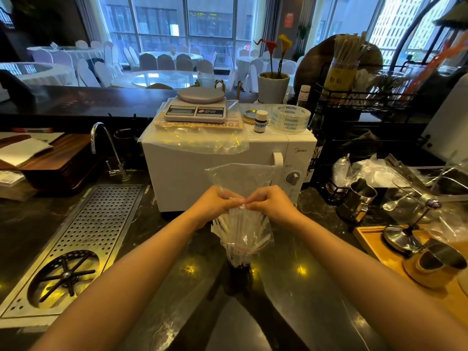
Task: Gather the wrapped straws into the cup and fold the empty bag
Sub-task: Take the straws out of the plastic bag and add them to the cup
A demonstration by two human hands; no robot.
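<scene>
A clear plastic bag (241, 178) with a red zip line near its mouth hangs mouth-down over a dark cup (238, 271) on the black counter. White wrapped straws (239, 231) fill the bag's lower part and reach down into the cup. My left hand (215, 202) and my right hand (272, 202) both pinch the bag at its middle, fingertips almost touching, above the straws. The bag's empty closed end sticks up above my hands. Most of the cup is hidden by the straws and bag.
A white microwave (197, 173) stands right behind the bag, with a scale (197, 107) and tape roll (291, 117) on top. A perforated steel drain tray (83, 236) lies at left by a tap (106, 148). Steel pitchers (357, 198) and a wooden tray (379, 249) sit at right.
</scene>
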